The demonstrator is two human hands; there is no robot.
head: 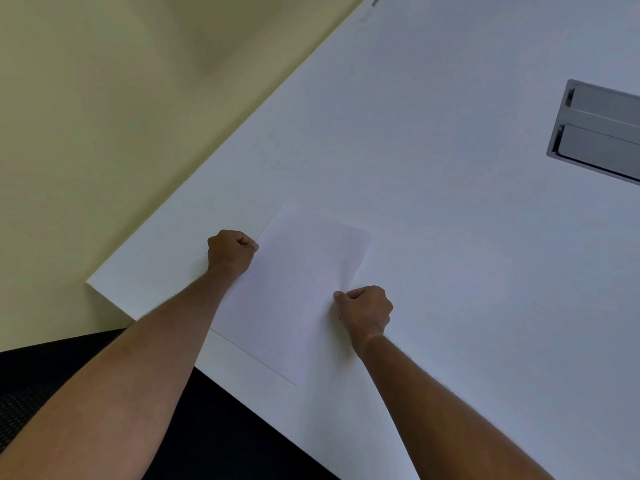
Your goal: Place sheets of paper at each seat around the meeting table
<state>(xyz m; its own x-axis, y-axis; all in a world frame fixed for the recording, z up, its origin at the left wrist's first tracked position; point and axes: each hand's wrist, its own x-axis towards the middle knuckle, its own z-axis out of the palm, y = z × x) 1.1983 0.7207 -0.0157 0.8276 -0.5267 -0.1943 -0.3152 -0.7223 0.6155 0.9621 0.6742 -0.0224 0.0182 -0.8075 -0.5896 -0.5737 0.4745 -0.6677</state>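
From the head camera I can make out no brand, label or writing anywhere: the sheet of paper is blank white, and so is the surface under it.

The sheet lies near the corner of the surface closest to me, turned at an angle to the edge. It is almost the same white as the surface, so only its thin shadowed left and near edges and a faint lilac tint set it apart. It is mostly flat, with a soft crease or buckle running up from my right hand toward its far right corner.

My left hand is curled into a closed grip at the sheet's left edge, thumb and fingers pinching the paper. My right hand is curled the same way at the right edge, pinching the paper where it buckles.

A grey metal cable hatch is set into the surface at far right. A dark chair sits below the surface edge, and the floor is pale yellow.
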